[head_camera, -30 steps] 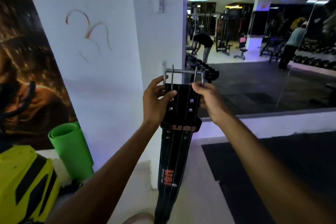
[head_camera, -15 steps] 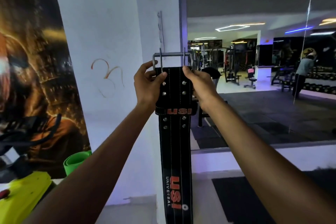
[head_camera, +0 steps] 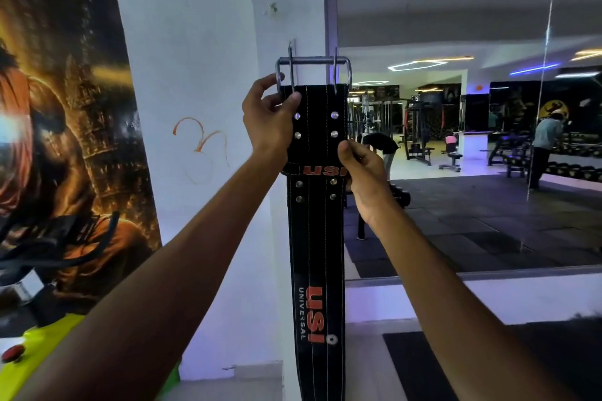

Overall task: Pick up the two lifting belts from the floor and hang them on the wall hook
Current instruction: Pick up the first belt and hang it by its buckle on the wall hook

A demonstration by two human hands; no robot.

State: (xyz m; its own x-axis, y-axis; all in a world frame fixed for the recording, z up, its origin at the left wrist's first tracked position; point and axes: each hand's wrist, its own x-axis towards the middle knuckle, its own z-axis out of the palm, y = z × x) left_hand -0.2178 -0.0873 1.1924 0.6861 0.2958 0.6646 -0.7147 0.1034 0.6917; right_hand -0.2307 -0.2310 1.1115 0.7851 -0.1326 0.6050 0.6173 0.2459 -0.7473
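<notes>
Black lifting belt (head_camera: pixel 315 238), marked "USI UNIVERSAL", held upright against the outer corner of a white pillar (head_camera: pixel 195 75). Its double-prong steel buckle (head_camera: pixel 313 70) sits at the top, level with a thin metal wall hook (head_camera: pixel 291 47) on the pillar face; contact between the two cannot be determined. Left hand (head_camera: pixel 268 117) pinches the belt's upper left edge below the buckle frame, fingers closed. Right hand (head_camera: pixel 361 169) grips the right edge at the keeper loop, fingers closed. The belt's tail hangs straight down. Mirror (head_camera: pixel 472 140) lies just right of the pillar edge; mural (head_camera: pixel 65 140) left.
</notes>
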